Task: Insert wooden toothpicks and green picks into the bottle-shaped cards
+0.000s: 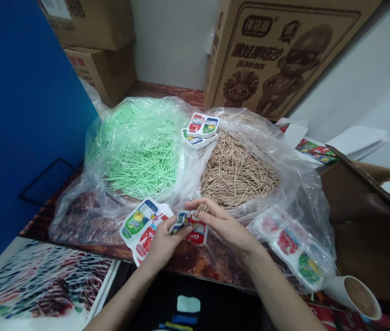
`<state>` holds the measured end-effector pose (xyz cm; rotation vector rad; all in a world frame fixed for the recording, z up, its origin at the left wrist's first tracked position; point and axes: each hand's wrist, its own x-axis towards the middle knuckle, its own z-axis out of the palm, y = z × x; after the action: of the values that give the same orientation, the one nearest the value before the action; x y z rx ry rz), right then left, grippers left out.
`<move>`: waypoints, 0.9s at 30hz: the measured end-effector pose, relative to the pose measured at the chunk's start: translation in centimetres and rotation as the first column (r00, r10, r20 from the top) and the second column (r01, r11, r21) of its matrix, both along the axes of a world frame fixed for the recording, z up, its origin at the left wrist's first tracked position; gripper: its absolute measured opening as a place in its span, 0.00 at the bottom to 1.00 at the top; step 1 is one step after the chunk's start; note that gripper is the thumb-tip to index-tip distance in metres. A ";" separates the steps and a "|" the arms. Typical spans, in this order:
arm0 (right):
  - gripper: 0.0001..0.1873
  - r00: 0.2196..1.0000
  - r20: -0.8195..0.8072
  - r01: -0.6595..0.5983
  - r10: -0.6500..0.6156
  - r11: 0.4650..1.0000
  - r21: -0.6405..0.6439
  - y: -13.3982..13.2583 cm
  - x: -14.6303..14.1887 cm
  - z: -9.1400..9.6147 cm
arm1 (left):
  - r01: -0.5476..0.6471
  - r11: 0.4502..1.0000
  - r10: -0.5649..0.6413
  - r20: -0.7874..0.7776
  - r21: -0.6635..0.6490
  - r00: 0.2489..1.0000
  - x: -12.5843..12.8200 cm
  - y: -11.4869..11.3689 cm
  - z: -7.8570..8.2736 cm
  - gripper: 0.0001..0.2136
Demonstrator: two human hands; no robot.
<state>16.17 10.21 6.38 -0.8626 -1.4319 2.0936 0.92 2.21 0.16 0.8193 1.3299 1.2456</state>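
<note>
My left hand [163,241] is closed on a small printed packet [198,236] with red cola and green drink-can pictures. In the fingers of my right hand [227,227] is a small bundle of thin brown sticks [203,209], right at the packet's upper edge. Whether the sticks are inside the packet I cannot tell. A flat stack of similar can-shaped packets [138,220] lies beside my left hand, partly behind it. Just beyond my hands is a pile of brown sticks [238,172] in an opened clear plastic bag [294,184].
Light green sticks [143,170] fill another clear bag at left. Several packets [202,126] rest between the bags. A plastic-wrapped packet stack [291,248] and a paper cup [355,296] are at right. Cardboard boxes [263,55] stand behind; a blue panel [19,115] borders the left.
</note>
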 end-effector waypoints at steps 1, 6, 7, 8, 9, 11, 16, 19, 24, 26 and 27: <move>0.17 1.000 0.016 0.022 -0.023 0.998 0.051 -0.1 0.3 0.3 | -0.007 1.000 0.007 -0.015 0.011 1.000 0.0 0.0 0.2 0.11; 0.10 0.977 0.167 0.047 -0.131 0.901 0.431 -0.8 0.9 1.4 | -0.037 0.998 0.038 -0.017 0.051 0.999 -0.4 0.0 1.3 0.10; 0.09 0.966 0.227 -0.010 -0.123 0.860 0.511 -1.0 0.8 1.5 | -0.037 0.998 0.038 -0.017 0.058 0.999 -0.6 0.1 1.5 0.10; 0.09 0.954 0.272 -0.059 -0.123 0.815 0.576 -1.2 0.8 1.5 | -0.037 0.997 0.038 -0.019 0.065 0.999 -0.8 0.2 1.7 0.10; 0.09 0.945 0.297 -0.086 -0.135 0.774 0.627 -1.4 0.6 1.5 | -0.037 0.997 0.039 -0.022 0.071 0.999 -1.0 0.3 1.9 0.11; 0.10 0.933 0.314 -0.099 -0.175 0.714 0.693 -1.6 0.4 1.4 | -0.050 0.995 0.053 -0.036 0.081 0.998 -1.3 0.4 2.1 0.11; 0.10 0.910 0.390 -0.216 -0.139 0.645 0.733 -1.6 -0.4 1.7 | -0.094 0.986 0.112 -0.125 0.139 0.986 -2.1 0.2 2.5 0.11; 0.14 0.928 0.348 -0.149 -0.131 0.726 0.671 -1.2 -0.7 1.8 | -0.121 0.986 0.130 -0.074 0.113 0.989 -3.9 -0.2 2.4 0.12; 0.16 0.904 0.370 -0.002 -0.214 0.864 0.504 -0.3 -1.2 -0.1 | -0.343 0.939 0.345 -0.044 0.036 0.938 -12.1 -2.3 2.3 0.16; 0.17 0.908 0.384 -0.013 -0.166 0.906 0.422 -0.5 -1.7 -1.3 | -0.445 0.895 0.444 -0.108 0.016 0.890 -16.2 -3.3 2.1 0.19; 0.17 0.917 0.379 -0.030 -0.126 0.925 0.380 -0.8 -2.0 -1.8 | -0.489 0.872 0.484 -0.159 0.014 0.860 -18.2 -3.7 2.0 0.20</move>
<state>14.17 9.40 4.58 -1.1879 -1.9196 1.5729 -17.26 -1.49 2.11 0.5840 1.7521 1.5732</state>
